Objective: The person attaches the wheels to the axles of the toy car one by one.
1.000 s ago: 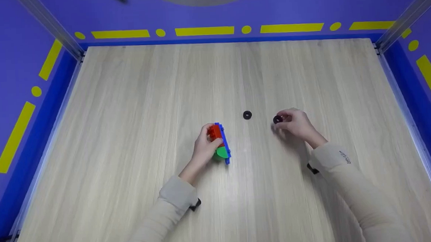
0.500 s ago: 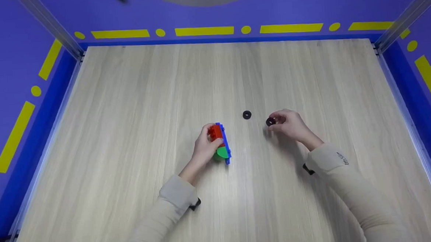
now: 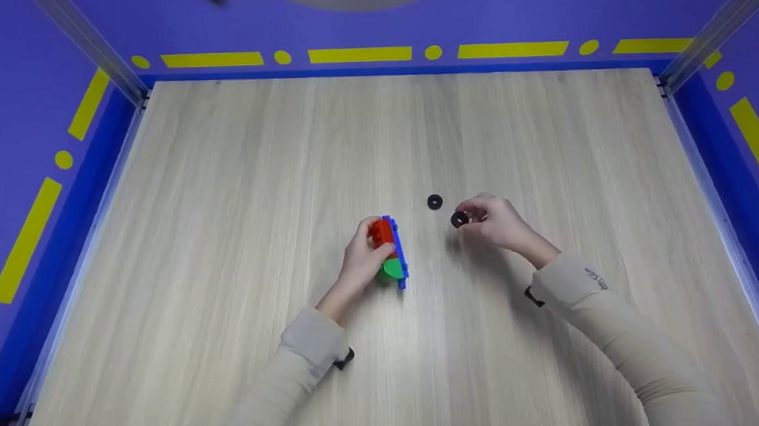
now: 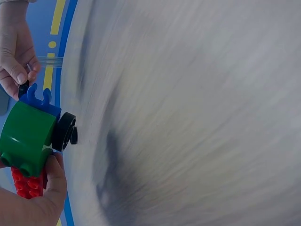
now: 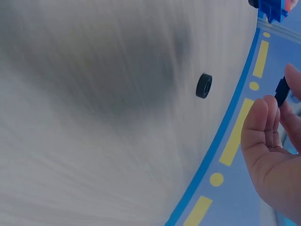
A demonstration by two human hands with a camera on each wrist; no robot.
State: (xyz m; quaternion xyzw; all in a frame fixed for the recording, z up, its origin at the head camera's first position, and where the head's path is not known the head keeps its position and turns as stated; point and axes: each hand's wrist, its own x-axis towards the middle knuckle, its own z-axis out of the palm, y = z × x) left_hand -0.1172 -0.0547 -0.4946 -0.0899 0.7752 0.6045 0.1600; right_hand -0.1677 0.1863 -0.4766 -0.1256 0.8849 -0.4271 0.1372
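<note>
My left hand point(image 3: 361, 256) grips a toy brick car tipped on its side, its blue base point(image 3: 402, 270) facing right. A red studded brick point(image 3: 386, 233) and a green rounded brick point(image 4: 26, 134) sit on that base. The left wrist view shows black wheels point(image 4: 60, 133) on the car and a blue hook at one end. My right hand point(image 3: 500, 223) pinches a small black wheel point(image 5: 281, 92) between thumb and fingers, above the table and right of the car. Another black wheel point(image 5: 201, 85) lies on the table just beyond that hand.
Both hands are over a light wood table point(image 3: 254, 180). Purple-blue walls point(image 3: 370, 28) with yellow dashes and dots border its back and sides, with metal posts point(image 3: 108, 52) at the rear corners.
My right hand has moved left with the pinched wheel, closer to the car. The left hand and car have hardly moved, and the loose wheel stays in place.
</note>
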